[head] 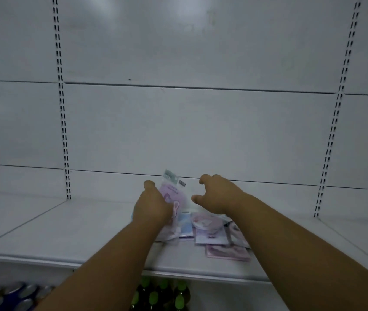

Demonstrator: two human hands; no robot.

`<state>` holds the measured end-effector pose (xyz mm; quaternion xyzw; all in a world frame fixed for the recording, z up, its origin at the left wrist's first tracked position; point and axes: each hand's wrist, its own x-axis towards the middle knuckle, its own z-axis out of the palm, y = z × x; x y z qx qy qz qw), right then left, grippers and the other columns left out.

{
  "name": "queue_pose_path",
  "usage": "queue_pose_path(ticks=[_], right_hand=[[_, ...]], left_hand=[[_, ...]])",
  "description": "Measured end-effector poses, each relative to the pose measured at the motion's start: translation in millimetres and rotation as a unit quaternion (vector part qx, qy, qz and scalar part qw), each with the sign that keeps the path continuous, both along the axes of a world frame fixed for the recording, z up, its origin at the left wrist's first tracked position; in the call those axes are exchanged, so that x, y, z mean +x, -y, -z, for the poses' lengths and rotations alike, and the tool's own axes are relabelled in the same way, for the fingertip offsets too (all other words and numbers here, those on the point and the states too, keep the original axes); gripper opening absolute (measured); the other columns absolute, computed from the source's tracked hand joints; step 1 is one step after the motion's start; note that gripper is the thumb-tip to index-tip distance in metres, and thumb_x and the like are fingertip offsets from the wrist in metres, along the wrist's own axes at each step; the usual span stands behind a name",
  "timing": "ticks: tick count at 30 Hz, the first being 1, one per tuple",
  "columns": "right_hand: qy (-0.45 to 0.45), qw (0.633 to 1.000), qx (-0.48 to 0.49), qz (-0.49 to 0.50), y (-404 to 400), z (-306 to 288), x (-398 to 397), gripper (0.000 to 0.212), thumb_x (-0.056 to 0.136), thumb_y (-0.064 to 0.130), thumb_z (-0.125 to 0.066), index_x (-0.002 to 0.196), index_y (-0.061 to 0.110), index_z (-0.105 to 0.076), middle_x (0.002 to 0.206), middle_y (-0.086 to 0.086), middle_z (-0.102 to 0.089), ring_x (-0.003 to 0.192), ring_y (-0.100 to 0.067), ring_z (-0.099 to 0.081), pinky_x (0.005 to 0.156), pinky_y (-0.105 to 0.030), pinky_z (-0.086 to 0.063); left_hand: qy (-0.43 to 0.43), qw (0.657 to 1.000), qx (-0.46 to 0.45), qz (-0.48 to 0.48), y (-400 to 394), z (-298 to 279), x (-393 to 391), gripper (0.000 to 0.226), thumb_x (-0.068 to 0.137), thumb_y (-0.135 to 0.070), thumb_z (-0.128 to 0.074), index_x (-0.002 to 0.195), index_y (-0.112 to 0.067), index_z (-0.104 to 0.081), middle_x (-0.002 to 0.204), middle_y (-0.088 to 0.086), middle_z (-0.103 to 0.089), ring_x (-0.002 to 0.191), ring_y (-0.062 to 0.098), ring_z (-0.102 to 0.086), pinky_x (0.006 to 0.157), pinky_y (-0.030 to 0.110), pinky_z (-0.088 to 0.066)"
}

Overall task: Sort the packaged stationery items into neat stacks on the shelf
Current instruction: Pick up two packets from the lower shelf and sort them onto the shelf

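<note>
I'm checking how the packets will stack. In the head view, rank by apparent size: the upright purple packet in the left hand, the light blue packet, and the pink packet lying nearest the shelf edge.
1. Upright purple packet, held by the left hand, which hides part of it.
2. Pink packet, partly under other packets.
3. Light blue packet, narrowest showing.
Overlap makes the first two unsure.

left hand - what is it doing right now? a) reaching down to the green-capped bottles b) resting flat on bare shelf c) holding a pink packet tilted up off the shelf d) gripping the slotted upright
c: the left hand grips a pink packet whose top end rises off the shelf toward the back panel, while the right hand hovers with fingers curled and empty over the other packets lying flat.
</note>
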<state>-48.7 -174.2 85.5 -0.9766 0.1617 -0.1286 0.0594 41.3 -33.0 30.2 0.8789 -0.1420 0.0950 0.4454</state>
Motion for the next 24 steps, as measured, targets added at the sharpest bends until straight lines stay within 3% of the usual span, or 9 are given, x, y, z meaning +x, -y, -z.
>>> queue_pose_path(ticks=[2,5,8,11,16,19,24], right_hand=[[-0.027,1.0,0.005,0.011,5,10,7,0.05,0.092,0.044,-0.054,0.128,0.009,-0.052,0.132,-0.013,-0.056,0.118,-0.03,-0.054,0.093,-0.036,-0.044],[-0.078,0.996,0.003,0.045,8,33,16,0.053,0.093,0.048,-0.049,0.125,0.006,-0.056,0.13,-0.014,-0.059,0.117,-0.032,-0.056,0.095,-0.037,-0.044],[-0.104,0.991,0.011,0.083,8,54,24,0.058,0.09,0.056,-0.041,0.123,0.011,-0.06,0.129,-0.013,-0.061,0.115,-0.032,-0.057,0.097,-0.039,-0.045],[-0.088,0.99,0.011,0.106,5,67,31,0.053,0.089,0.053,-0.041,0.118,0.015,-0.063,0.122,-0.01,-0.063,0.106,-0.029,-0.06,0.089,-0.036,-0.046],[-0.086,0.991,0.019,0.099,-3,66,36,0.041,0.089,0.043,-0.05,0.118,0.015,-0.058,0.119,-0.007,-0.065,0.105,-0.027,-0.06,0.091,-0.038,-0.042],[-0.06,0.992,0.044,0.106,-5,64,36,0.056,0.083,0.046,-0.061,0.126,0.015,-0.046,0.126,-0.011,-0.057,0.113,-0.031,-0.054,0.098,-0.04,-0.04],[0.055,0.992,0.039,0.103,-15,71,30,0.072,0.076,0.041,-0.075,0.135,0.02,-0.04,0.13,-0.016,-0.041,0.117,-0.034,-0.046,0.098,-0.041,-0.043]], left_hand=[[0.031,0.996,-0.08,0.019,-8,-10,-4,0.038,0.086,-0.023,-0.067,0.117,-0.009,-0.051,0.109,0.01,-0.067,0.094,0.03,-0.066,0.076,0.031,-0.05],[0.011,0.978,-0.197,0.06,-19,-22,-13,0.016,0.091,-0.02,-0.063,0.106,-0.015,-0.062,0.103,0.006,-0.071,0.085,0.023,-0.069,0.079,0.041,-0.059],[-0.043,0.953,-0.284,0.098,-28,-29,-24,0.011,0.095,-0.019,-0.06,0.105,-0.016,-0.062,0.099,0.007,-0.073,0.083,0.026,-0.072,0.073,0.042,-0.061],[-0.074,0.93,-0.336,0.133,-37,-35,-33,0.008,0.097,-0.017,-0.057,0.104,-0.017,-0.062,0.097,0.009,-0.074,0.083,0.027,-0.074,0.076,0.045,-0.061],[-0.07,0.931,-0.319,0.164,-50,-41,-39,0.009,0.098,-0.021,-0.056,0.105,-0.02,-0.062,0.096,0.004,-0.075,0.08,0.023,-0.075,0.072,0.04,-0.062],[-0.078,0.927,-0.322,0.176,-56,-37,-40,0.009,0.098,-0.021,-0.057,0.103,-0.021,-0.063,0.097,0.004,-0.076,0.081,0.024,-0.076,0.078,0.045,-0.062],[-0.089,0.917,-0.334,0.199,-61,-34,-45,0.01,0.098,-0.017,-0.057,0.104,-0.02,-0.064,0.099,0.004,-0.076,0.083,0.024,-0.075,0.078,0.046,-0.062]])
